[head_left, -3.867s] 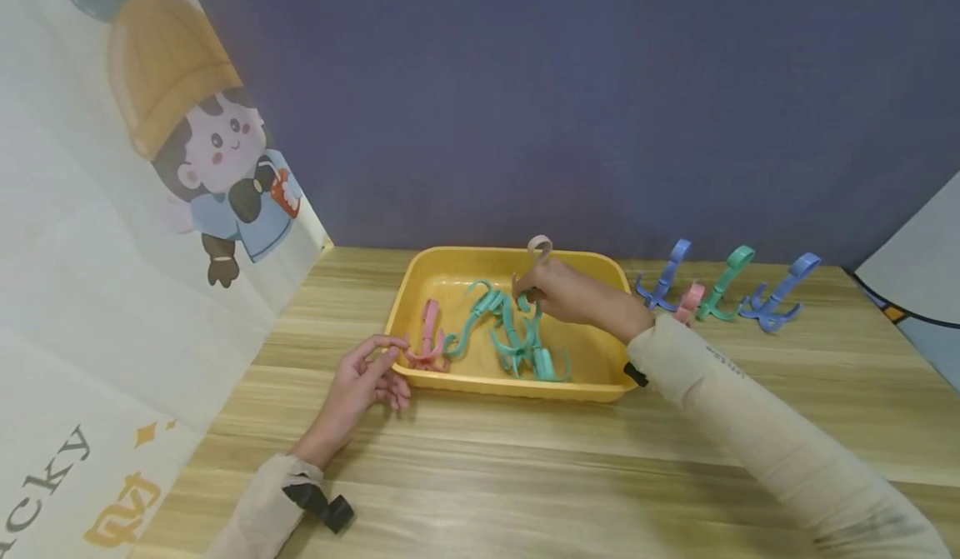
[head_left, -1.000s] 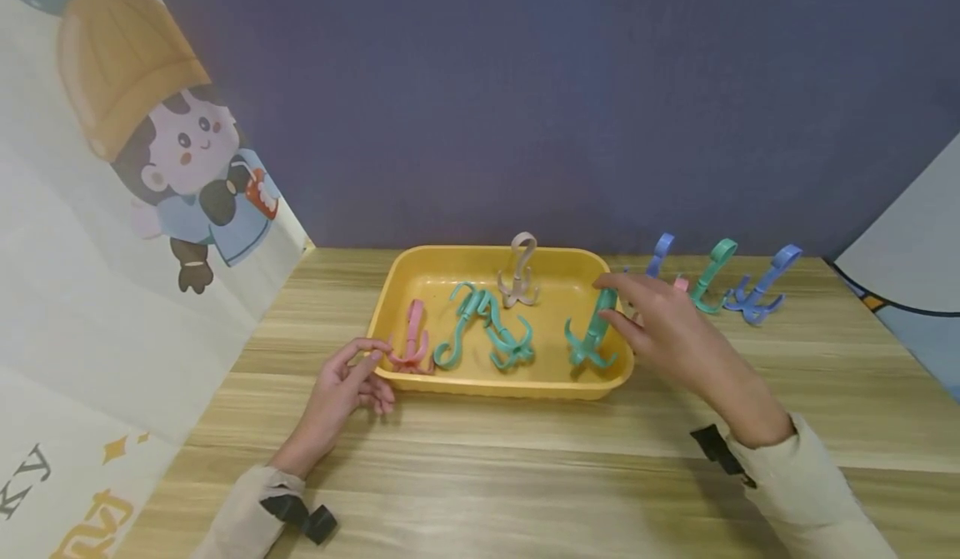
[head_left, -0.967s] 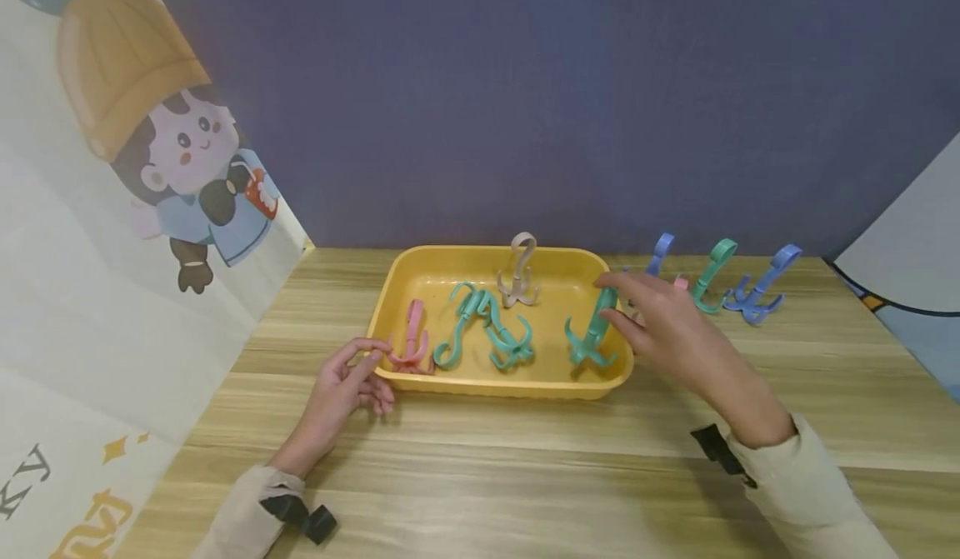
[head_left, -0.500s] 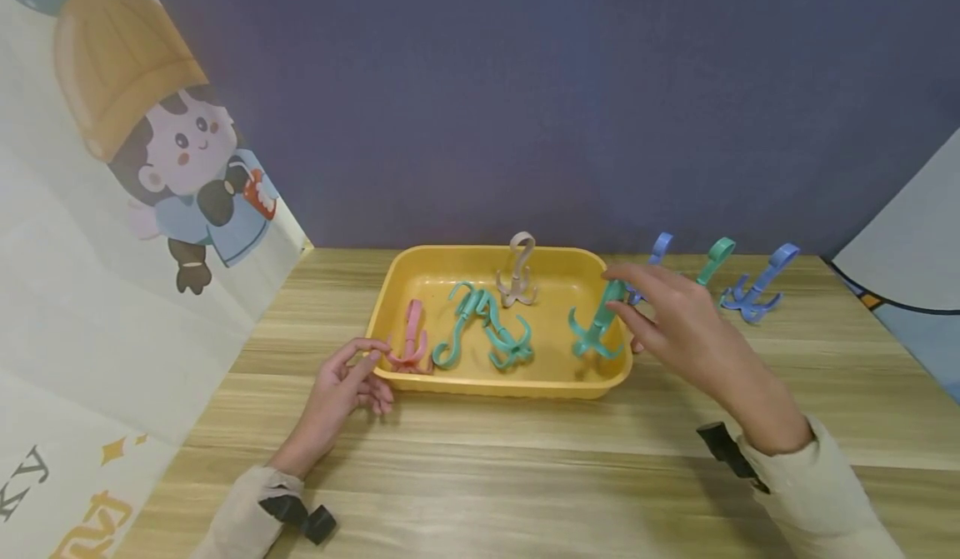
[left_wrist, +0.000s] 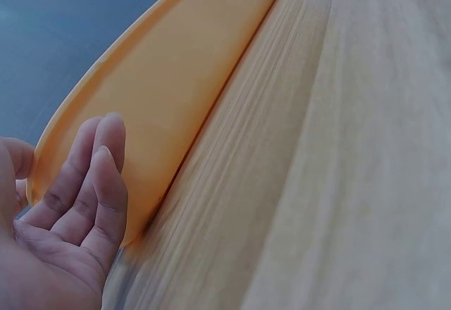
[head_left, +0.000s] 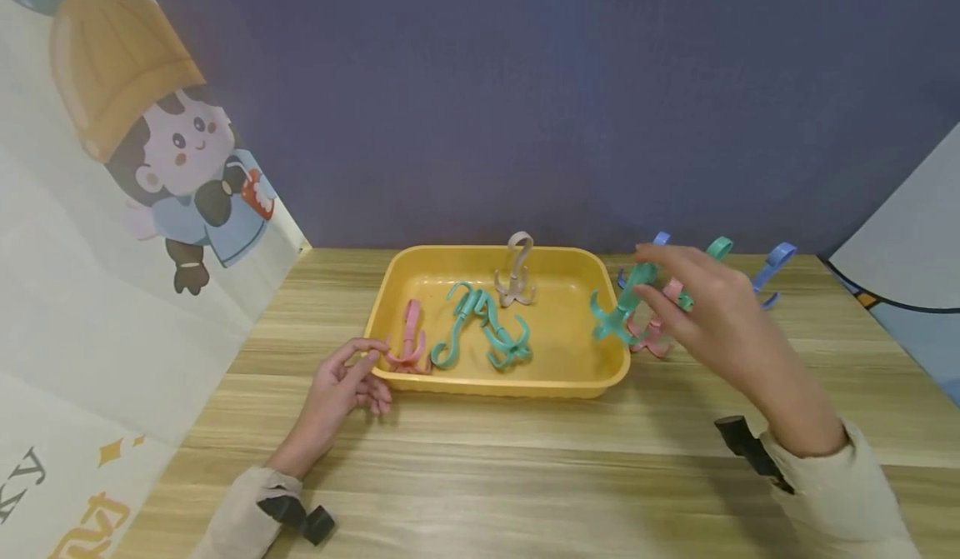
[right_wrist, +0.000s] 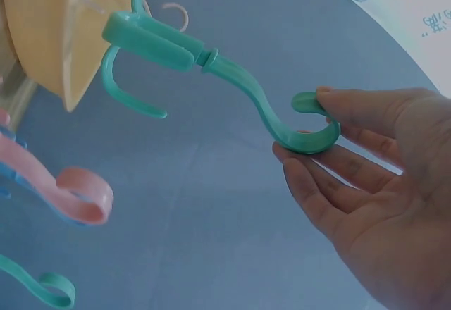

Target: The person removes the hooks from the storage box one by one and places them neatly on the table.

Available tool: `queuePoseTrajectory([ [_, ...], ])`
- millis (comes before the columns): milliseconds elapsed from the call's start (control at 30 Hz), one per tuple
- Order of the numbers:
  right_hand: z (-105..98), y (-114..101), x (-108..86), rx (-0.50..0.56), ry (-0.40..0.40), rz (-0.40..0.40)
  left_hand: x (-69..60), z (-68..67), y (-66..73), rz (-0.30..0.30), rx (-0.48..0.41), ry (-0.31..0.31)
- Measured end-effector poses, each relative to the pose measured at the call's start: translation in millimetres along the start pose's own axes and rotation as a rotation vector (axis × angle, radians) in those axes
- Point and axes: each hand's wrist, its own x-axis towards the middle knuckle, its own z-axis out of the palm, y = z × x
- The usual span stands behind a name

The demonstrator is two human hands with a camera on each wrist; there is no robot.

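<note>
My right hand (head_left: 720, 309) pinches a green hook (head_left: 617, 319) by its curved top, over the right rim of the yellow tray (head_left: 495, 387). In the right wrist view the hand (right_wrist: 380, 176) holds that green hook (right_wrist: 246, 88) between thumb and fingers, its prongs near the tray. My left hand (head_left: 337, 388) touches the tray's front left corner with relaxed fingers; the left wrist view shows this hand (left_wrist: 70, 218) against the tray's wall (left_wrist: 169, 77). Inside the tray lie a pink hook (head_left: 410, 334), two tangled green hooks (head_left: 457, 326) and a beige hook (head_left: 516, 280).
Right of the tray, a pink hook (head_left: 651, 338) stands close to the rim, partly behind the held hook. Blue hooks (head_left: 772, 267) and a green hook (head_left: 720, 247) stand farther right, partly hidden by the right hand. A dark wall (head_left: 525, 109) rises behind the wooden table (head_left: 450, 476).
The right hand let go of the beige hook in the tray, took a green hook and has carried it right and up, over the right rim. The left hand stays at the corner.
</note>
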Motion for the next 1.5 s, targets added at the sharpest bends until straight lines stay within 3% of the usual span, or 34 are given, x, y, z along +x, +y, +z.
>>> queuePoseTrajectory([
  [533, -38.5, 21.7, -8.5, -0.097, 0.112, 0.079, 1.1, 1.5, 1.7, 0.001, 0.004, 0.004],
  [900, -56.4, 43.0, -14.1, -0.198, 0.061, 0.226, 1.0, -0.5, 2.1, 0.015, 0.006, -0.004],
  [1067, -55.8, 61.2, -17.8, -0.218, -0.019, 0.31, 0.5, -2.2, 1.3, 0.017, 0.005, -0.008],
  [1300, -41.2, 91.6, -23.1, -0.12, -0.295, 0.516, -0.4, -2.5, -1.2, 0.02, 0.007, -0.012],
  [1500, -32.4, 110.7, -30.5, -0.123, -0.44, 0.555, 0.4, -1.2, -0.6, 0.027, 0.005, -0.018],
])
